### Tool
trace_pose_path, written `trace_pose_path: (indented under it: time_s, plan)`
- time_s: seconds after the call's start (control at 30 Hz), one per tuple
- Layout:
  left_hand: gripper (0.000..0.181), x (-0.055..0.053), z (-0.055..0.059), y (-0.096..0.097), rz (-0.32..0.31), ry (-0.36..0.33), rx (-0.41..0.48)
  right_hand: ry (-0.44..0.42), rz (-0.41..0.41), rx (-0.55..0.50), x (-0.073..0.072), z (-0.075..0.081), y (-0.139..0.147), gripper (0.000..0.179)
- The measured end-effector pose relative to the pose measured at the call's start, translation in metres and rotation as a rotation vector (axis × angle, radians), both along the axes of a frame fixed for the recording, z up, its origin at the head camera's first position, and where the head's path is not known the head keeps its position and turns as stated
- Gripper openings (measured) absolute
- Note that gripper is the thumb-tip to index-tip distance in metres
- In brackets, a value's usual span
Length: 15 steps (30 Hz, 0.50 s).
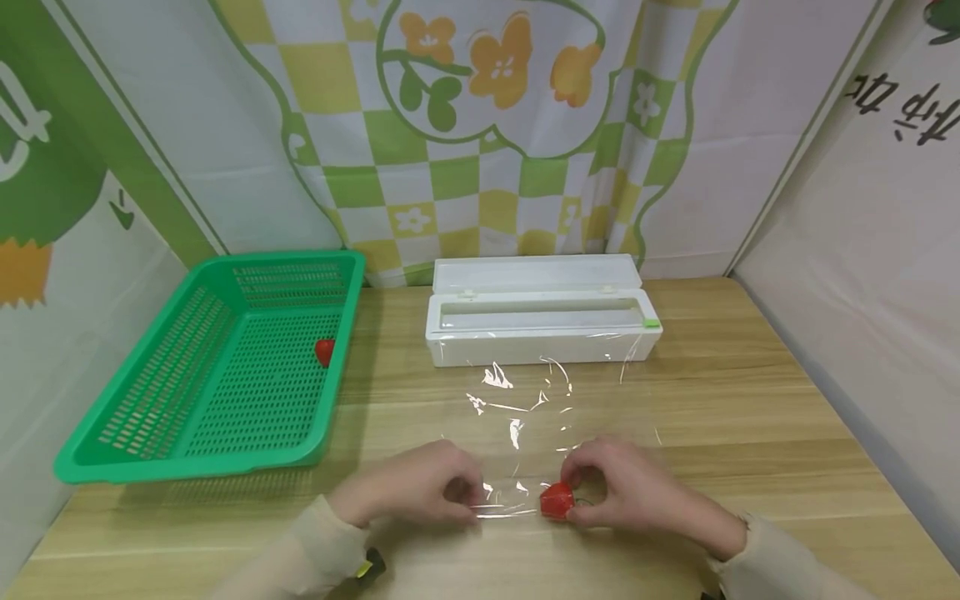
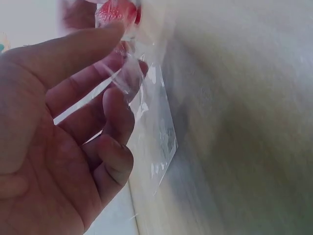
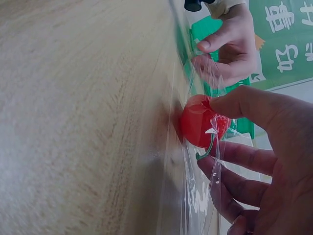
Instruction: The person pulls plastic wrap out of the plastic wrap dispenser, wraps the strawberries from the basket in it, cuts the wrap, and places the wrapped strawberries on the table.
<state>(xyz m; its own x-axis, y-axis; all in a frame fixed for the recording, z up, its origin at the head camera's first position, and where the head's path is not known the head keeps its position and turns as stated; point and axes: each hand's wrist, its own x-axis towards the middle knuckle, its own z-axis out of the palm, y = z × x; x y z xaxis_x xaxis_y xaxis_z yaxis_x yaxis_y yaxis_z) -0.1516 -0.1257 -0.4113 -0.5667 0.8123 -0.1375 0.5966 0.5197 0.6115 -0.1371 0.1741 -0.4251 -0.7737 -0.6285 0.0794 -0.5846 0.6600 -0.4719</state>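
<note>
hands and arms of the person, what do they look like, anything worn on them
The left hand and right hand are bare, with no gloves or rings showing. Pale cream long sleeves reach the wrists. A small black object with a yellow patch shows by the left wrist.

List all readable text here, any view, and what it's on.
"好事": white characters on the green wall hanging, right wrist view; further characters beside it are cut off.
Black characters, right side of head view: slanted, can't read surely.
White strokes, left side: cut off, unreadable.
White box, clear film, red fruit: no text I can make out.
</note>
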Motion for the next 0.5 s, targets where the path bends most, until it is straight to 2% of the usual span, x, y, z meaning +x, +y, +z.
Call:
trace_pose_path:
  time_s: [0.1,0.27,0.4,0.5]
  plan:
    - [0.013,-0.001,0.002,-0.004,0.010,-0.028,0.011,0.005,-0.003,0.003,0.000,0.000,0.000,0.024]
    - [0.014,-0.001,0.006,-0.012,0.031,-0.019,0.021,-0.001,-0.004,0.004,0.000,0.001,0.000,0.025]
    - [0.013,-0.002,0.009,-0.018,0.048,-0.014,0.004,0.005,0.007,-0.002,0.000,0.002,-0.001,0.024]
    - [0.012,-0.001,0.011,-0.022,0.069,-0.039,-0.015,0.014,0.017,-0.007,0.000,0.002,-0.002,0.023]
